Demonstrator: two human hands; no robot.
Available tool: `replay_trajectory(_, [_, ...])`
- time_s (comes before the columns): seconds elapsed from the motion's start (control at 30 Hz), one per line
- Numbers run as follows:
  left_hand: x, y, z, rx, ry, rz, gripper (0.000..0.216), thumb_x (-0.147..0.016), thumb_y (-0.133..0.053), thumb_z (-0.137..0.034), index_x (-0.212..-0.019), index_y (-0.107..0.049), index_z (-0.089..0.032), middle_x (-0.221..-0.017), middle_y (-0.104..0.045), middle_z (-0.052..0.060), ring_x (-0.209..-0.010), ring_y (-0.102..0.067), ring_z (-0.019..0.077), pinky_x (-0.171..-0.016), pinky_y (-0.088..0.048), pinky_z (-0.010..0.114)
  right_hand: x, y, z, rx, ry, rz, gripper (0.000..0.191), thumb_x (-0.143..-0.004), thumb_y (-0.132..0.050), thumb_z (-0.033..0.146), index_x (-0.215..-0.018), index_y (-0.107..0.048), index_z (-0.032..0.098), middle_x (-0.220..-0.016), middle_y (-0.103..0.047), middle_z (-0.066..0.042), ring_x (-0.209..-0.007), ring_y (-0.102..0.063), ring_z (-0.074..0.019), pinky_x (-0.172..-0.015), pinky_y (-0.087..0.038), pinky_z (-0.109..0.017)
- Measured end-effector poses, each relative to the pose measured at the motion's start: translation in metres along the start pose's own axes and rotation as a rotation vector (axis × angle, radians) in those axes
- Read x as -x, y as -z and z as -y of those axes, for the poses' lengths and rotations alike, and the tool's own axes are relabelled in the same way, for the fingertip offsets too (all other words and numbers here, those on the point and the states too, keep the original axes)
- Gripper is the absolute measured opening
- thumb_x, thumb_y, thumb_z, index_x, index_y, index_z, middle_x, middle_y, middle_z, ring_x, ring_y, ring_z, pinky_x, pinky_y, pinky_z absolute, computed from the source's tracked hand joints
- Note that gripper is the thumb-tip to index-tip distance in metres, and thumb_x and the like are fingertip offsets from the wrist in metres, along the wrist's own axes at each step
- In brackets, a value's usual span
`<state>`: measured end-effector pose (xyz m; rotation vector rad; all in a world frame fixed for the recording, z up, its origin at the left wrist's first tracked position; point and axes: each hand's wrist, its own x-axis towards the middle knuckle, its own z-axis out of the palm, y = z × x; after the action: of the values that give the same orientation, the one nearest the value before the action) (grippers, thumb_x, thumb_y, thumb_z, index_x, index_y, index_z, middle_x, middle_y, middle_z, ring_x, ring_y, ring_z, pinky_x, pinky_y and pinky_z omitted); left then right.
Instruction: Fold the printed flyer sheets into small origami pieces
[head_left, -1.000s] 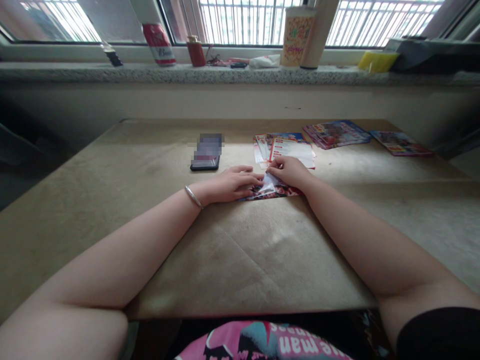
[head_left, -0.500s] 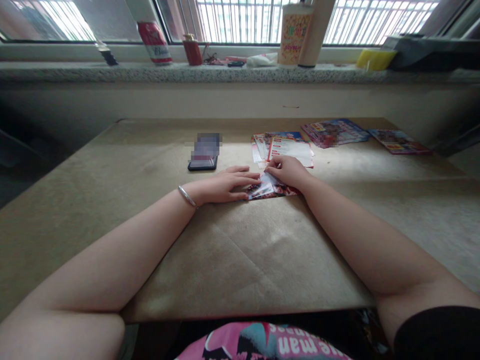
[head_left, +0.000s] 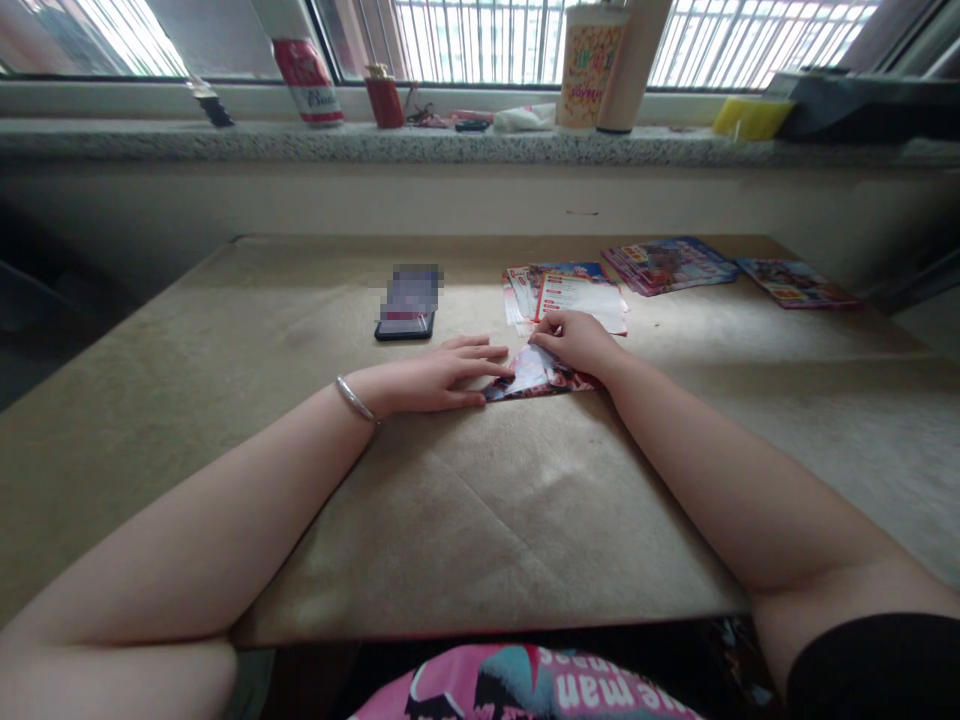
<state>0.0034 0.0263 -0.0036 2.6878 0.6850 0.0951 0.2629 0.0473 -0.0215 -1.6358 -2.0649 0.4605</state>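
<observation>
A small folded piece of colourful printed paper lies on the brown paper-covered table, in the middle. My left hand, with a silver bracelet on the wrist, lies flat with its fingers stretched out, the fingertips touching the paper's left end. My right hand has its fingers curled, pinching the paper's upper edge.
A black phone lies left of a stack of leaflets. More leaflets and another one lie at the back right. On the stone sill stand a red can, a small red bottle, a patterned cup and a yellow object.
My left hand has slid a little to the left along the folded paper, uncovering more of it. My right hand has stayed at the paper's top edge.
</observation>
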Motion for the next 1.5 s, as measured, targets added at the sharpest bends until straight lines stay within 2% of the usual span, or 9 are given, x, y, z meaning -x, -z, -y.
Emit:
replay_trajectory(0.23, [0.004,0.001,0.004,-0.056,0.086,0.051,0.056,-0.090,-0.058,-0.046,-0.143,-0.042,-0.038,-0.159,-0.023,0.003,-0.147,-0.015,0.0333,-0.117,-0.016,0.052,0.000,-0.001,-0.001,-0.006,0.012,0.000,0.013,-0.081,-0.066,0.033,-0.080,-0.072,0.022,-0.085,-0.073,-0.004,-0.076,-0.061,-0.0175,-0.067,-0.041,-0.029])
replay_trajectory(0.43, [0.006,0.005,0.002,-0.027,0.105,0.109,0.048,-0.098,-0.040,-0.047,-0.144,-0.040,-0.035,-0.161,-0.018,0.000,-0.149,-0.008,0.0295,-0.119,-0.008,0.049,-0.001,-0.001,-0.001,0.009,0.004,0.008,0.014,-0.081,-0.065,0.034,-0.081,-0.072,0.022,-0.086,-0.073,-0.003,-0.078,-0.061,-0.0175,-0.068,-0.041,-0.028])
replay_trajectory(0.53, [0.004,0.002,-0.001,0.040,0.101,-0.003,0.044,-0.101,-0.030,-0.040,-0.137,-0.051,-0.028,-0.155,-0.034,0.002,-0.146,-0.021,0.0242,-0.119,-0.015,0.043,0.000,0.000,0.000,0.020,0.000,0.005,0.014,-0.081,-0.065,0.033,-0.082,-0.072,0.022,-0.087,-0.073,-0.003,-0.078,-0.061,-0.0176,-0.068,-0.040,-0.028])
replay_trajectory(0.63, [-0.001,-0.005,-0.006,0.034,0.132,-0.178,0.044,-0.100,-0.033,-0.041,-0.135,-0.053,-0.022,-0.144,-0.050,0.005,-0.139,-0.035,0.0226,-0.116,-0.027,0.040,0.001,0.001,0.002,0.030,-0.001,-0.002,0.013,-0.081,-0.065,0.033,-0.082,-0.072,0.022,-0.087,-0.073,-0.003,-0.079,-0.061,-0.0179,-0.068,-0.040,-0.028])
replay_trajectory(0.93, [-0.011,-0.014,-0.022,-0.099,0.070,-0.272,0.035,-0.096,-0.044,-0.030,-0.129,-0.056,-0.022,-0.134,-0.057,0.006,-0.128,-0.047,0.0222,-0.113,-0.033,0.041,0.002,0.003,0.005,-0.064,-0.010,-0.026,0.015,-0.081,-0.061,0.030,-0.078,-0.070,0.019,-0.078,-0.069,-0.003,-0.071,-0.057,-0.0164,-0.067,-0.040,-0.029])
replay_trajectory(1.07, [-0.014,-0.017,-0.035,0.057,0.258,-0.424,0.037,-0.093,-0.052,-0.033,-0.127,-0.052,-0.018,-0.124,-0.062,0.011,-0.112,-0.059,0.0222,-0.097,-0.046,0.037,0.006,0.006,0.017,-0.449,-0.013,-0.035,0.019,-0.080,-0.060,0.035,-0.076,-0.064,0.017,-0.070,-0.063,-0.001,-0.064,-0.053,-0.0136,-0.062,-0.041,-0.027])
replay_trajectory(1.17, [-0.017,-0.020,-0.043,0.199,0.359,-0.564,0.043,-0.092,-0.051,-0.030,-0.133,-0.044,-0.019,-0.109,-0.068,0.008,-0.098,-0.064,0.0201,-0.086,-0.050,0.033,0.010,0.002,0.030,-0.587,0.026,-0.086,0.020,-0.078,-0.061,0.038,-0.074,-0.061,0.018,-0.066,-0.060,0.001,-0.062,-0.050,-0.0125,-0.059,-0.039,-0.026])
replay_trajectory(1.27, [-0.018,-0.020,-0.044,0.207,0.410,-0.608,0.035,-0.093,-0.049,-0.033,-0.125,-0.053,-0.019,-0.102,-0.069,0.006,-0.092,-0.065,0.0202,-0.081,-0.050,0.032,0.014,-0.005,0.041,-0.652,0.107,-0.084,0.022,-0.076,-0.062,0.040,-0.074,-0.061,0.019,-0.066,-0.059,0.001,-0.062,-0.051,-0.0126,-0.059,-0.039,-0.026])
replay_trajectory(1.5, [-0.018,-0.017,-0.045,0.232,0.357,-0.681,0.026,-0.093,-0.045,-0.030,-0.104,-0.065,-0.018,-0.098,-0.071,0.004,-0.090,-0.064,0.0185,-0.083,-0.048,0.030,0.019,-0.008,0.046,-0.656,0.168,-0.110,0.021,-0.075,-0.065,0.039,-0.082,-0.064,0.019,-0.069,-0.061,0.000,-0.062,-0.052,-0.0126,-0.059,-0.041,-0.027])
